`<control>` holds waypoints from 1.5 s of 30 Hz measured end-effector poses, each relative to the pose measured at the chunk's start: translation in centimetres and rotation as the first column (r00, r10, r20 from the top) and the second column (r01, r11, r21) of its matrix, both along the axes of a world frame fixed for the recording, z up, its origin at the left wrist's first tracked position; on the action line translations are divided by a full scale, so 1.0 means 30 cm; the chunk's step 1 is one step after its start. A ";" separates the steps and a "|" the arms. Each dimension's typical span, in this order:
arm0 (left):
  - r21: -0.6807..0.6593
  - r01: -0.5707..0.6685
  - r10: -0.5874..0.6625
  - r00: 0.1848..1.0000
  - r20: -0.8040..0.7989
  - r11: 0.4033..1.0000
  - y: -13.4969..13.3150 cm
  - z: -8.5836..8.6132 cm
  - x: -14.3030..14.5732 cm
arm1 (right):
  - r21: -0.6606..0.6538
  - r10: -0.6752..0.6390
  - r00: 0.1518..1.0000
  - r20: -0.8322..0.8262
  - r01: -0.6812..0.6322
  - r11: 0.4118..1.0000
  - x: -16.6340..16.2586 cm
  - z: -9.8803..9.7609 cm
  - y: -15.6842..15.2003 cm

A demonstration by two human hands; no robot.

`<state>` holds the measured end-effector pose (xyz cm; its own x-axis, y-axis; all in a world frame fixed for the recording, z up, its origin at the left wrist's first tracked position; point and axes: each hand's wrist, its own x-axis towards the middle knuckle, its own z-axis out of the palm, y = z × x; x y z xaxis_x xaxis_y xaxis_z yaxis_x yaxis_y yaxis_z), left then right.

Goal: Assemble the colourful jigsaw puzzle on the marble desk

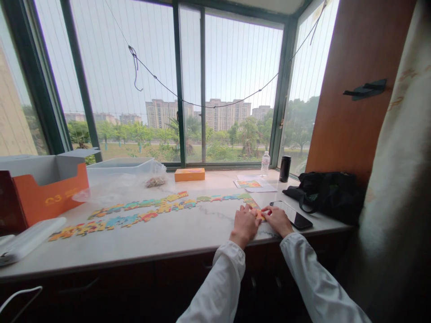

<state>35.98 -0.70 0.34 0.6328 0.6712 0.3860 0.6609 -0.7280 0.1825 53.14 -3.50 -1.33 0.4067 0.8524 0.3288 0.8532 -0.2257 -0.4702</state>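
Note:
At the right part of the white counter (161, 242), both my hands meet over an orange-yellow puzzle piece (261, 216) at the lower end of a joined puzzle edge. My left hand (247, 223) bends its fingers onto the piece from the left. From the other side my right hand (279, 220) grips it between thumb and fingers. My fingers partly hide the piece. A thin joined row of puzzle pieces (222, 197) runs leftward from that corner. Farther left lie rows of loose and joined coloured puzzle pieces (121, 220).
A phone (299, 220) lies right of my right hand, before a black bag (328, 193). Behind stand a black flask (285, 169), a water bottle (265, 163) and a picture sheet (249, 184). Leftward are an orange box (189, 174), a bag of pieces (156, 179) and a large open carton (50, 193).

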 end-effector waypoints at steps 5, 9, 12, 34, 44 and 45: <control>0.020 0.023 -0.023 1.000 0.013 1.000 0.003 -0.006 0.003 | -0.035 0.002 0.996 0.084 0.001 0.999 -0.011 0.005 -0.005; -0.015 0.038 -0.038 0.999 0.016 0.999 0.001 -0.004 0.006 | -0.069 0.029 0.988 0.153 -0.019 0.997 -0.019 0.016 -0.011; -0.029 0.022 -0.022 1.000 0.007 0.999 -0.006 0.002 0.005 | -0.087 0.062 0.981 0.184 -0.046 0.995 -0.024 0.026 -0.018; -0.043 -0.026 0.027 0.999 0.023 0.999 -0.013 -0.002 -0.001 | -0.130 0.234 0.918 0.319 -0.202 0.971 -0.036 0.047 -0.037; -0.041 -0.057 0.056 0.998 -0.027 0.998 -0.011 -0.007 -0.003 | -0.069 0.301 0.930 0.211 -0.293 0.954 -0.023 0.025 -0.029; -0.041 -0.062 0.061 0.998 -0.030 0.997 -0.010 -0.008 -0.003 | -0.062 0.305 0.933 0.190 -0.298 0.952 -0.021 0.022 -0.026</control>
